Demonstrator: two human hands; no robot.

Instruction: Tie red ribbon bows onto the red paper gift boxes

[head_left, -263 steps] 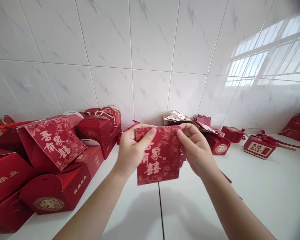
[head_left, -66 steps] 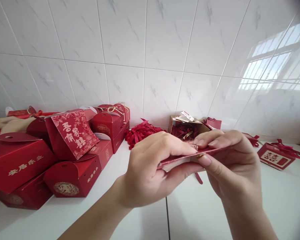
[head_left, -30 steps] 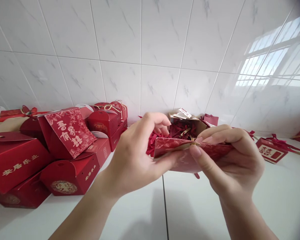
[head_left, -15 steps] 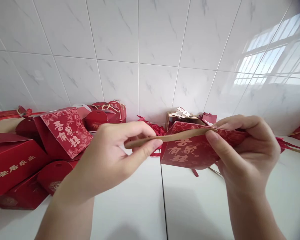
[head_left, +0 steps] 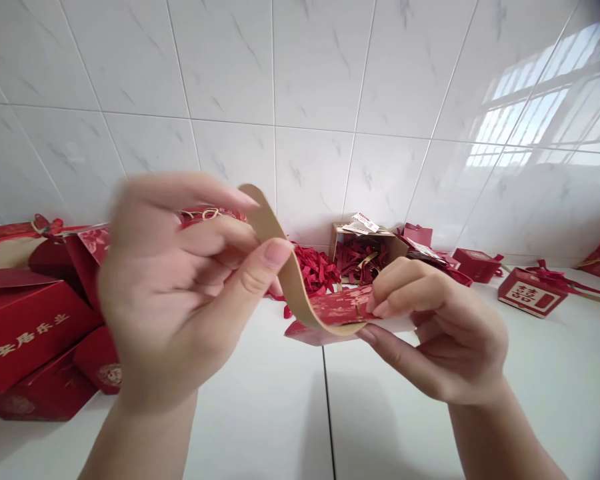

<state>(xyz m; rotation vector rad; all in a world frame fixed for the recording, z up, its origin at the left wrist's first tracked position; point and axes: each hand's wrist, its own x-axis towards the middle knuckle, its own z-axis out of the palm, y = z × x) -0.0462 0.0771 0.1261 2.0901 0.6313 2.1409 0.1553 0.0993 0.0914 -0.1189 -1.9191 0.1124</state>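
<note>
My left hand [head_left: 180,287] pinches a tan strap [head_left: 295,287] near its upper end, thumb on one side and fingers on the other. From there the strap curves down to a red floral gift box [head_left: 337,307], held above the table. At the right part of this box my right hand [head_left: 435,327] is closed, its thumb below by the strap's lower end and its fingers on top. A small brass-coloured piece shows beside those fingertips. The right hand hides part of the box.
Red gift boxes [head_left: 35,333] are piled at the left. Along the tiled wall lie red ribbons [head_left: 317,267] and an open carton [head_left: 397,247] of more ribbon. A small red box with a white label [head_left: 533,297] stands at the right on the white table [head_left: 260,413].
The box has tipped, so its lettered face no longer shows. My left hand has lifted the strap's end up and left, bending it. My right hand has moved left and down with the box.
</note>
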